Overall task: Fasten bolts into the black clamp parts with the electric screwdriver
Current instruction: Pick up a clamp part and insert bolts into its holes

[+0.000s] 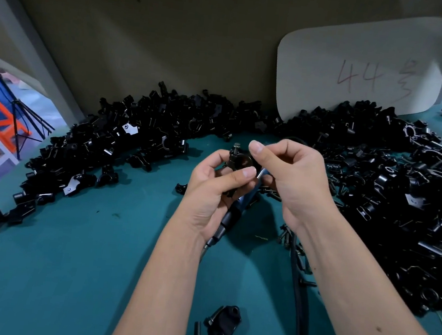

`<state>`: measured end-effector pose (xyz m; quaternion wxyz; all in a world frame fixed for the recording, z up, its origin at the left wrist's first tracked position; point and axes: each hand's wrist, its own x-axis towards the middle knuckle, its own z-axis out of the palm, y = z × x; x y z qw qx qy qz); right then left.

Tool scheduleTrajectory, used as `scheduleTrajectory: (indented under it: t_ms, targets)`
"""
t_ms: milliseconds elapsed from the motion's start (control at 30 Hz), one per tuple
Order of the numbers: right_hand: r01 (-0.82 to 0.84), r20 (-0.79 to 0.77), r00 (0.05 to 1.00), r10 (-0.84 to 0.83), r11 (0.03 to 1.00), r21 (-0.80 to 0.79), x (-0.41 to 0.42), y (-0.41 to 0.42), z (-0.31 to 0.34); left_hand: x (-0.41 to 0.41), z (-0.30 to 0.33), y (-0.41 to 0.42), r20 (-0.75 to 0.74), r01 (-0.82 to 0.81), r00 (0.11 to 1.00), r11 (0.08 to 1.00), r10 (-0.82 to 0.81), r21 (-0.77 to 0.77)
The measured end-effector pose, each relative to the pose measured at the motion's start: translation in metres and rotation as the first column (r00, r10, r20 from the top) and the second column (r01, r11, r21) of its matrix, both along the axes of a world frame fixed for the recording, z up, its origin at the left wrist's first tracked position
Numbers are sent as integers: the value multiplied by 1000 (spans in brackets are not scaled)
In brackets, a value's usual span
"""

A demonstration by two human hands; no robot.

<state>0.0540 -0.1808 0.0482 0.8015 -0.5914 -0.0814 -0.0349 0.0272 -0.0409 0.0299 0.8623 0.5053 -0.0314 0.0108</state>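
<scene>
Clamp [238, 159] held above the counter [81, 262], pinched between left hand [212, 188] and right hand [292, 180], bolt [236, 146] standing proud on top. Judged small, rigid, light, smooth-faced; grip by the flat flanks. Screwdriver [232, 215] lies beneath the hands.

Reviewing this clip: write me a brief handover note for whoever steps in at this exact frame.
Left hand: grips the black clamp part above the table; a bolt stands in its top.
Right hand: fingers curled at the clamp's right side; what they pinch is unclear.
Electric screwdriver: lies on the green table beneath the hands, unheld, silver bit beside the clamp.
Supplies: clamp parts pile around the back and right; loose bolts near the right wrist.
Near edge: another clamp piece with a spare bolt.
Done: bolt placed in the held clamp. Left: driving it, whether tight cannot be told, then the pile.
</scene>
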Motion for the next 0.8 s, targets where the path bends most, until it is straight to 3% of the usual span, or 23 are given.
scheduleTrajectory:
  t_ms: [200,400,567,800]
  targets:
    - [-170,-16,985,170,985,13,-3,2,-4,1,0,0,-11,-10,1000,998,10,-55]
    - [-76,-21,997,77,995,61,-3,7,-4,1,-1,1,3,1,1000,1000,-1,-29]
    - [-224,-41,974,225,974,21,-1,-3,-3,1,-1,0,-35,-14,999,991,10,-130]
    - [-183,-25,983,183,983,-29,-4,-3,1,-1,-1,2,-30,-14,999,993,10,-121]
